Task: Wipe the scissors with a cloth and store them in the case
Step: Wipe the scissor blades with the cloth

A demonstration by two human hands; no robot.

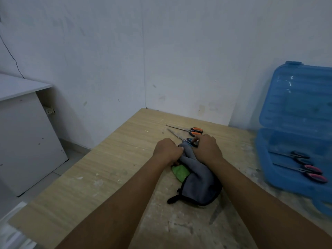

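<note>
Two hands meet on the wooden table (75, 177): the left hand (168, 151) squeezes the gray cloth (196, 174), and the right hand (208, 147) grips blue-handled scissors (187, 140). Two more scissors (303, 165) lie inside the open blue case (294, 123), and orange scissors (195, 130) lie just behind the hands.

The scuffed wooden tabletop (111, 159) carries a grey cloth (199, 178), orange-handled scissors (190, 130), and an open blue case (294, 187).

Grey-and-green cloth (197, 178), orange-handled scissors (195, 131), pink-handled scissors (313, 172), translucent blue case (298, 123).
</note>
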